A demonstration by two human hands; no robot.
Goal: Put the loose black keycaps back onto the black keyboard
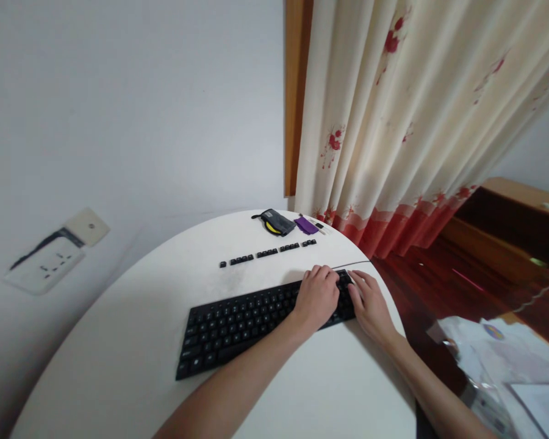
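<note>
A black keyboard point(244, 320) lies at a slant on the white round table point(132, 341). My left hand point(318, 296) rests over its right part, fingers curled down onto the keys near the far edge; the fingertips are partly hidden. At the keyboard's right end is my right hand point(370, 305), thumb and fingers bent toward each other at the corner. Whatever lies between them is too small to make out. Beyond the keyboard, loose black keycaps point(267, 253) stand in a row of small groups, with a single keycap point(222, 264) at the left end.
Toward the table's far edge lie a dark pouch with a yellow part point(277, 222), a purple cloth piece point(306, 225) and thin light sticks point(319, 227). A wall with a socket point(48, 265) borders the left. Curtains point(370, 122) hang behind; plastic bags point(498, 347) sit at right.
</note>
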